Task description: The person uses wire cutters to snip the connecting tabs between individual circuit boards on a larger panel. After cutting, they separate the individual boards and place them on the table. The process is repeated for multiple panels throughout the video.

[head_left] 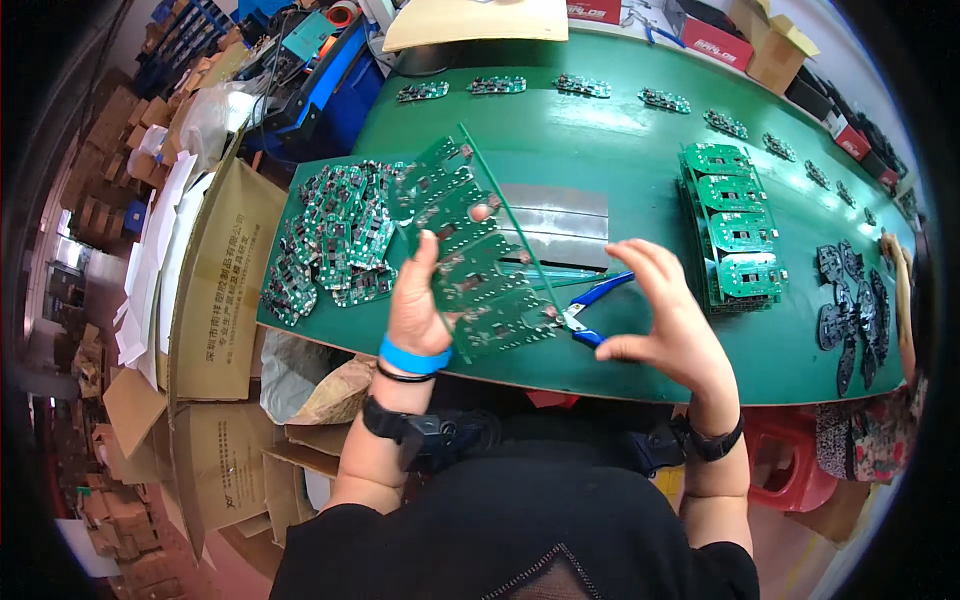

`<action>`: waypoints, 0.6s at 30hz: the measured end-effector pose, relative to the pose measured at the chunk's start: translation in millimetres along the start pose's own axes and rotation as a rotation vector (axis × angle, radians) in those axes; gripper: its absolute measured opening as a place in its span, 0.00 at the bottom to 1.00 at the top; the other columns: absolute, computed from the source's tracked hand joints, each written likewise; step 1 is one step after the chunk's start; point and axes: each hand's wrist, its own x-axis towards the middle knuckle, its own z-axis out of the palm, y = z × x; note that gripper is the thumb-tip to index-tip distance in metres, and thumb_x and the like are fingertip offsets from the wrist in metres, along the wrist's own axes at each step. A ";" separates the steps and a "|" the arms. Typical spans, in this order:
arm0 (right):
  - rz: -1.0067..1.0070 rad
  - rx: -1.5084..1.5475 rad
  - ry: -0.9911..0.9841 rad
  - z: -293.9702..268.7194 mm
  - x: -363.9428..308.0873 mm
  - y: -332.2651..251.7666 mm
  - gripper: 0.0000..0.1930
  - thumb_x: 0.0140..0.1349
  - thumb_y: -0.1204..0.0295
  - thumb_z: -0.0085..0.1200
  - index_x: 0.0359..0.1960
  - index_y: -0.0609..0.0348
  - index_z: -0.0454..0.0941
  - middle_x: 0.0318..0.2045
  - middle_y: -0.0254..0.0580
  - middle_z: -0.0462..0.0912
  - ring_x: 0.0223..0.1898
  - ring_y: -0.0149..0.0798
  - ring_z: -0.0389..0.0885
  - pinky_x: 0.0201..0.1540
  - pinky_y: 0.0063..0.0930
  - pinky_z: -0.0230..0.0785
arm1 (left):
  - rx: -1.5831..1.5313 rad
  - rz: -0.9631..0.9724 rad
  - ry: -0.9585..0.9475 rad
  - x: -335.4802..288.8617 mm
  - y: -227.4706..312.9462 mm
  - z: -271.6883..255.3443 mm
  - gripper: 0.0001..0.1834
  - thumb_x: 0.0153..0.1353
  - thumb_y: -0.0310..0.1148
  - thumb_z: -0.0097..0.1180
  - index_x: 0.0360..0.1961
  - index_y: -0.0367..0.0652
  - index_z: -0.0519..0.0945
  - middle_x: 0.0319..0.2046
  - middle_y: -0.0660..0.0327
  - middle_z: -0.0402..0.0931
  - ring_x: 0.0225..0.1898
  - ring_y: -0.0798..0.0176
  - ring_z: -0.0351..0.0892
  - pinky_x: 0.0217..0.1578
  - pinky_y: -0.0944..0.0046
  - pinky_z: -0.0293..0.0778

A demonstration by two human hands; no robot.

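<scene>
My left hand [417, 310] grips a green circuit board panel [482, 275], made of several joined boards, and holds it tilted above the table. The thumb lies on the near left edge, one fingertip shows through the panel, and the other fingers are hidden behind it. A thin green rail strip [505, 210] runs along the panel's right side. My right hand [675, 320] is around the spread blue handles of cutting pliers [597, 300]. Their jaws are at the panel's lower right corner, by the strip's end; whether they touch it, I cannot tell.
Left of the panel lies a heap of small boards [340, 230]. Stacked board panels [735, 230] stand on the right, near black parts [850, 310]. Small boards [583, 86] line the back of the green table [620, 150]. Grey plates [555, 222] lie behind the pliers. Cardboard [225, 280] stands at left.
</scene>
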 end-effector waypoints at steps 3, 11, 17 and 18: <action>0.066 -0.257 -0.141 19.5 -19.1 8.7 0.50 0.33 0.62 0.72 0.63 0.55 0.59 0.62 0.46 0.62 0.67 0.52 0.52 0.64 0.48 0.48 | 0.022 -0.043 0.061 -9.6 16.1 1.0 0.28 0.69 0.49 0.35 0.63 0.41 0.61 0.60 0.54 0.65 0.56 0.51 0.71 0.53 0.44 0.71; 0.134 0.009 0.072 25.2 -33.4 13.0 0.24 0.46 0.72 0.61 0.47 0.65 0.72 0.43 0.52 0.72 0.48 0.53 0.71 0.54 0.39 0.63 | -0.197 -0.219 -0.015 -20.4 4.4 -16.9 0.33 0.69 0.54 0.28 0.67 0.44 0.52 0.64 0.52 0.58 0.58 0.38 0.65 0.55 0.32 0.64; 0.306 0.960 0.027 10.7 -10.6 13.6 0.26 0.51 0.73 0.55 0.54 0.64 0.69 0.43 0.45 0.75 0.46 0.38 0.73 0.53 0.29 0.62 | -0.111 -0.242 0.011 -24.7 -5.4 12.2 0.30 0.70 0.52 0.30 0.66 0.46 0.55 0.60 0.47 0.63 0.55 0.44 0.71 0.50 0.42 0.73; 0.196 0.714 0.034 9.3 -3.4 7.1 0.26 0.50 0.73 0.55 0.54 0.63 0.69 0.44 0.46 0.74 0.48 0.40 0.72 0.54 0.30 0.61 | -0.066 -0.251 0.022 -25.7 -6.2 10.1 0.29 0.70 0.51 0.30 0.66 0.46 0.55 0.59 0.47 0.63 0.54 0.45 0.71 0.50 0.43 0.74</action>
